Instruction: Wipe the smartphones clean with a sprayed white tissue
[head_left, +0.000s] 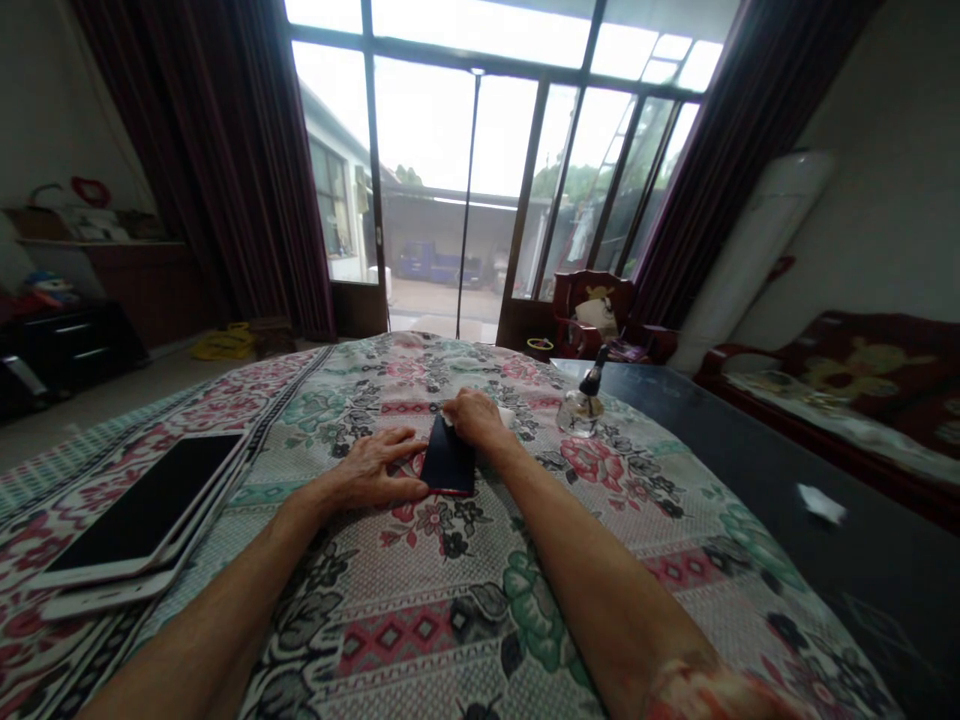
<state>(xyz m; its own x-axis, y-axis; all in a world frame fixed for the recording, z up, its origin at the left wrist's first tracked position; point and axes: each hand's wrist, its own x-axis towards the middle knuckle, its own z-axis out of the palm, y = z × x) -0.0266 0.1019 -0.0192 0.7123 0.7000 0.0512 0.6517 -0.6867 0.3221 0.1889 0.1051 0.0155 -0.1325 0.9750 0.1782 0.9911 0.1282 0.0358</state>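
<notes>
A single head-worn view looks forward and down — tablecloth (420, 590) close below, window (420, 130) farther ahead.

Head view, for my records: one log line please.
right hand: holds white cloth over dark phone | left hand: at its left edge | bottle: upright

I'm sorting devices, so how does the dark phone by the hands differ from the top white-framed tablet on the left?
The phone looks smaller than the tablet. The phone shows a red edge; the tablet, a white frame. The right hand is over the phone; no hand touches the tablet. Both are rectangular, with dark faces.
</notes>
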